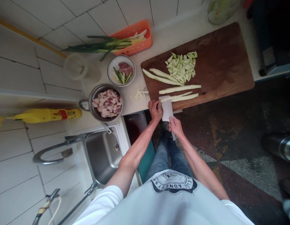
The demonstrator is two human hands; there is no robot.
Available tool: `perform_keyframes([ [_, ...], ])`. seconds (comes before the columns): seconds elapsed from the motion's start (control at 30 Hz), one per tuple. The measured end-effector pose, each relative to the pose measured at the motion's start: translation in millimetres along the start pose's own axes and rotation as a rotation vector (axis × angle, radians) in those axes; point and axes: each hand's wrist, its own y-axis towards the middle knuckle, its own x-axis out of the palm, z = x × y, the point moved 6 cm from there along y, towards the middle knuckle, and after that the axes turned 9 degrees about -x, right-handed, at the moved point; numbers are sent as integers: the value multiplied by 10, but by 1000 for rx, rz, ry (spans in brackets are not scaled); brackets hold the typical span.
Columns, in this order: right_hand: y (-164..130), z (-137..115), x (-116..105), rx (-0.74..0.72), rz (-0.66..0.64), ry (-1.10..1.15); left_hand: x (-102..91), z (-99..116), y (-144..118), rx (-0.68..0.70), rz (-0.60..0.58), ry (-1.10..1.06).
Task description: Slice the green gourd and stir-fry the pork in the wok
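Observation:
My right hand [175,125] grips the handle of a broad cleaver [167,110] whose flat blade lies at the near edge of the wooden cutting board [220,62]. My left hand [155,110] rests against the blade's left side, fingers curled at the end of a long pale green vegetable strip [180,97]. Further strips [180,89] lie across the board. Beyond them sits a pile of cut pieces [182,66].
A metal bowl of sliced meat [107,102] and a small bowl of meat and greens [121,70] stand left of the board. An orange basket with scallions [133,37] is behind. Steel sink [104,154] and tap [53,150] lie left; yellow bottle [46,114].

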Motion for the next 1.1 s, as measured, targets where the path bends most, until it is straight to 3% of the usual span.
perform_keyframes([
  [0.23, -79, -9, -44, 9, -27, -39, -29, 11, 21, 8, -6, -67],
  [0.57, -39, 100, -138, 52, -118, 7, -46, 93, 160, 31, -114, -38],
  [0.87, 67, 43, 10, 55, -55, 43, -57, 93, 228, 5, -149, -3],
  [1.1, -88, -31, 31, 43, -86, -50, -58, 153, 294, -26, -208, 60],
])
